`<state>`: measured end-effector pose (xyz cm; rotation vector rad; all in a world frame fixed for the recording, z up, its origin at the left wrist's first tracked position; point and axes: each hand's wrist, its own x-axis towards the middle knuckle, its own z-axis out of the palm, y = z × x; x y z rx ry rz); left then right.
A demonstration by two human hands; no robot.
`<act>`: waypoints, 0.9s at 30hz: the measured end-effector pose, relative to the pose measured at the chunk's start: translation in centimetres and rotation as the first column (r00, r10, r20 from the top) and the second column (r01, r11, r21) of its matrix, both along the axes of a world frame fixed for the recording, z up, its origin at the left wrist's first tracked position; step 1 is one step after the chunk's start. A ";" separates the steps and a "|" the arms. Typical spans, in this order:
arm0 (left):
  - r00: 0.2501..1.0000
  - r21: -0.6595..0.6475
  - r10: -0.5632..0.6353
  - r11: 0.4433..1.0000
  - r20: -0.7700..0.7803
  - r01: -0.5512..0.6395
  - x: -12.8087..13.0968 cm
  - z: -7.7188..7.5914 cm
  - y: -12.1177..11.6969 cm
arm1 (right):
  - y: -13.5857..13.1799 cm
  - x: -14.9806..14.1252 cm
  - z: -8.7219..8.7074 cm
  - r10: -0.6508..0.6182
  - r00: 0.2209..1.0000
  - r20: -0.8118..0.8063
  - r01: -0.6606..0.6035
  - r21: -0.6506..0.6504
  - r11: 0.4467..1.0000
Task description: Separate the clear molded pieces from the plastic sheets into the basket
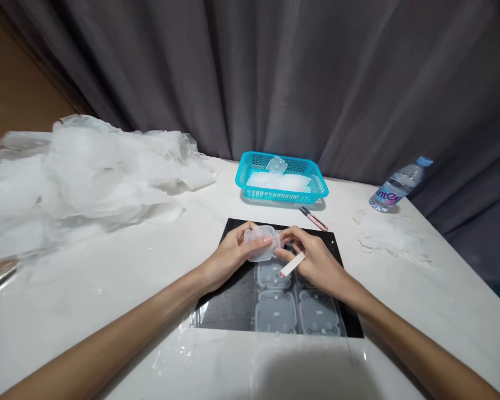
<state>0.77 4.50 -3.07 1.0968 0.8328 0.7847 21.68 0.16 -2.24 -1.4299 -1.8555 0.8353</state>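
My left hand point(229, 256) is closed around a small clear plastic case point(261, 244), held just above a black mat point(229, 303). My right hand point(314, 261) touches the case's right edge with its fingertips and holds a slim white tool with a red tip point(292, 264) between its fingers. Below the hands, several more clear plastic cases point(294, 311) lie in rows on a transparent sheet on the mat.
A turquoise basket point(281, 191) with clear pieces stands behind the mat. A pink-handled cutter point(314, 219) lies beside it. A heap of clear plastic film point(75, 178) fills the left. A water bottle point(400, 184) lies at right, near plastic scraps point(394, 239).
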 end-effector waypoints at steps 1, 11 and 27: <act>0.999 0.051 0.004 0.999 -0.051 -0.001 -0.1 -0.1 0.0 | 0.3 0.1 -0.2 0.012 0.997 -0.082 -0.015 -0.042 0.999; 0.952 0.112 -0.231 0.960 -0.199 0.256 -1.1 0.0 0.4 | 1.6 2.4 0.9 0.103 0.993 -0.056 -0.107 -0.072 0.992; 0.879 0.213 -0.385 0.868 -0.281 0.449 -2.4 2.6 1.3 | 0.1 1.9 3.6 0.111 0.993 0.038 -0.113 0.060 0.992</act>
